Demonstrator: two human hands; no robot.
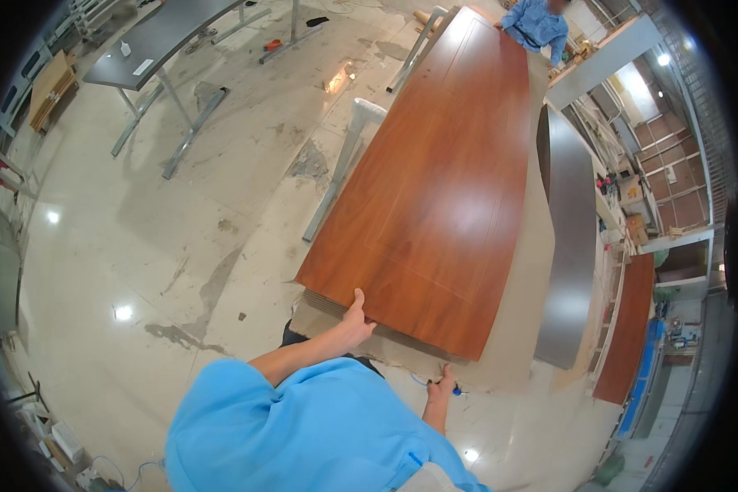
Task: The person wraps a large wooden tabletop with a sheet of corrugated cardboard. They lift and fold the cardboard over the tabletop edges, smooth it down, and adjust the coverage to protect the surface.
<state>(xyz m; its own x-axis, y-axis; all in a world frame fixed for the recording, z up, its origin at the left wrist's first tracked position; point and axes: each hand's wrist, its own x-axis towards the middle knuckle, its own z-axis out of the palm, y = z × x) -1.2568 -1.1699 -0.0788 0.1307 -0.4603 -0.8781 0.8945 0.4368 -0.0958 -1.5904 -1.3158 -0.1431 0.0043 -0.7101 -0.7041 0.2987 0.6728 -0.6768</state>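
Observation:
A long reddish-brown wood-grain panel [435,205] lies on top of a stack of thin panels [324,303], stretching away from me. My left hand [356,324] is closed on its near edge, thumb on the top face and fingers underneath. Close to the panel's near right corner is my right hand [441,387], thumb raised and apart from the fingers; whether it touches the edge below I cannot tell. A small dark and blue item [457,391] shows just beside it, too small to name. At the far end another person [537,25] in blue stands by the panel.
A dark grey panel [567,246] lies along the right, with another red-brown panel [629,328] beyond it. A metal trestle leg [340,168] stands left of the stack. Farther left are a dark-topped table [160,41] and a stained tile floor [139,246].

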